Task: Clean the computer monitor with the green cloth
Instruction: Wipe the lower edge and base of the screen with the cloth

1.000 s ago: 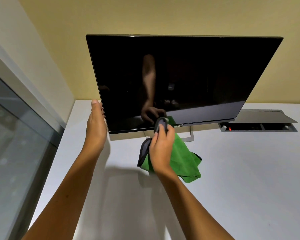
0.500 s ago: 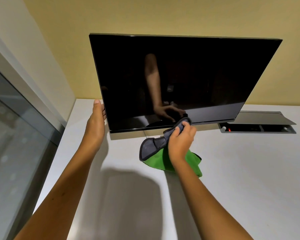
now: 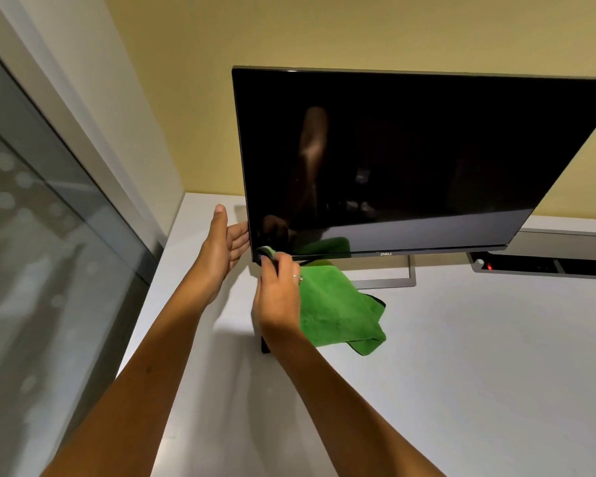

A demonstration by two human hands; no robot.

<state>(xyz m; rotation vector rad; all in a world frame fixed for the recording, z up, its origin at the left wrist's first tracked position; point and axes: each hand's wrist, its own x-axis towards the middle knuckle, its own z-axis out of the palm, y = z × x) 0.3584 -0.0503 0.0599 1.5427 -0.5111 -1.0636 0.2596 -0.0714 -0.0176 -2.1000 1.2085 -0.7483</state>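
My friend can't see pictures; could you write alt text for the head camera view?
A right hand presses a green cloth to the lower left corner of a dark monitor while the left hand steadies its edge.

Setting reads to me as an office. I note a plain white desk (image 3: 461, 373) carrying a black flat-panel monitor (image 3: 410, 160) on a grey frame stand, a grey hinged cable hatch (image 3: 547, 256) recessed in the desktop, a frosted glass partition (image 3: 31, 253) alongside, and a bare yellow wall (image 3: 324, 29).
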